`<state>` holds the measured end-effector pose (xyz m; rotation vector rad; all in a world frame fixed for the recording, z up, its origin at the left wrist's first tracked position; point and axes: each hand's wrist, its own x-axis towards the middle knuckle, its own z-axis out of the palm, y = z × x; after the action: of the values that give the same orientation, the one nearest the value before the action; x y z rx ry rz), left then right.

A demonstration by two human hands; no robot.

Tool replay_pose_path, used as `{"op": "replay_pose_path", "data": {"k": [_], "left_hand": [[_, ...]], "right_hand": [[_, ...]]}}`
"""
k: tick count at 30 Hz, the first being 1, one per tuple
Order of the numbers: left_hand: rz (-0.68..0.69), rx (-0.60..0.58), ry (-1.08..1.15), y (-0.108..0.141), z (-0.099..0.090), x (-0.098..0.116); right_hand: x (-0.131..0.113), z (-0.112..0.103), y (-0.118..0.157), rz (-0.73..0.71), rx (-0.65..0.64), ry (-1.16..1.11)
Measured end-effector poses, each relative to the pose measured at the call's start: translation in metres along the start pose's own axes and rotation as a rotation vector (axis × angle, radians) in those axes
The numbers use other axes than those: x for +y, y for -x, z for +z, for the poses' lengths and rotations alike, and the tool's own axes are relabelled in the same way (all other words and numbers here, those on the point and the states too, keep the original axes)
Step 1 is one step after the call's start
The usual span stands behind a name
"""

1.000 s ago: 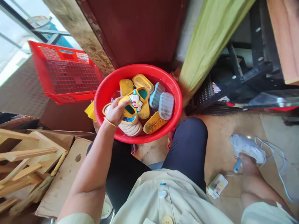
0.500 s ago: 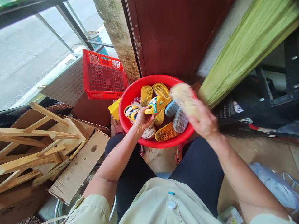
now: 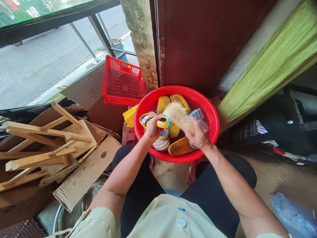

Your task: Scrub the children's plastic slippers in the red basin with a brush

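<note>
A yellow slipper with a cartoon decoration (image 3: pixel 163 123) is in my left hand (image 3: pixel 153 129), whose fingers are closed round it above the tub. My right hand (image 3: pixel 198 135) grips a pale scrub brush (image 3: pixel 176 114), blurred by motion; its bristle end overlaps the slipper's toe, and whether they touch I cannot tell. Beneath both hands is a round red plastic tub (image 3: pixel 215 124). Inside lie several yellow slippers, one sole-up near the front (image 3: pixel 180 147), blue-grey slippers (image 3: pixel 197 114) at the right and stacked whitish footwear (image 3: pixel 161 144) at the front left.
Behind the tub's left side stands a red plastic crate (image 3: pixel 123 99). Wooden stool legs (image 3: pixel 49 129) and a cardboard box (image 3: pixel 89 168) crowd the left. A dark red door (image 3: pixel 210 39) is behind; yellow-green cloth (image 3: pixel 269 62) hangs at the right, above a plastic bag (image 3: pixel 294 211) on the floor.
My right hand has brought the brush down and leftward, from the tub's right rim to the yellow slipper. My left hand keeps its hold. The camera view has shifted slightly.
</note>
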<state>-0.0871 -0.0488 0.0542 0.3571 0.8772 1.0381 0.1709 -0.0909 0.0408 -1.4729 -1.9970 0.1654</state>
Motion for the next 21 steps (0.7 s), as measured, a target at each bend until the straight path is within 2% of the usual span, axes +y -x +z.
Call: {"op": "replay_pose_path", "data": {"k": [2,5,7,9,12,16,18,21], "left_hand": [[0.135,-0.006,-0.099,0.000,-0.001,-0.001],[0.309,0.007,-0.307,0.000,-0.006,0.002],[0.343,-0.010,-0.448,-0.001,-0.010,0.005],[0.343,-0.044,-0.593,-0.003,-0.013,0.007],[0.402,-0.087,-0.769,-0.007,-0.015,0.006],[0.421,-0.144,-0.769,-0.019,-0.019,0.006],[0.422,-0.100,-0.768,-0.025,-0.023,0.006],[0.497,0.062,-0.864,-0.031,-0.028,0.004]], "right_hand": [[0.000,0.002,0.000,0.052,-0.044,0.011],[0.015,-0.008,-0.006,0.298,0.035,0.030],[0.020,-0.016,-0.009,0.407,0.101,-0.087],[0.011,-0.019,-0.008,0.434,0.102,-0.311],[-0.021,-0.016,-0.004,0.398,-0.069,-0.630],[-0.054,-0.012,-0.003,0.371,-0.281,-0.785],[-0.059,-0.013,-0.003,0.391,-0.388,-0.841],[-0.056,-0.012,0.000,0.428,-0.485,-0.848]]}}
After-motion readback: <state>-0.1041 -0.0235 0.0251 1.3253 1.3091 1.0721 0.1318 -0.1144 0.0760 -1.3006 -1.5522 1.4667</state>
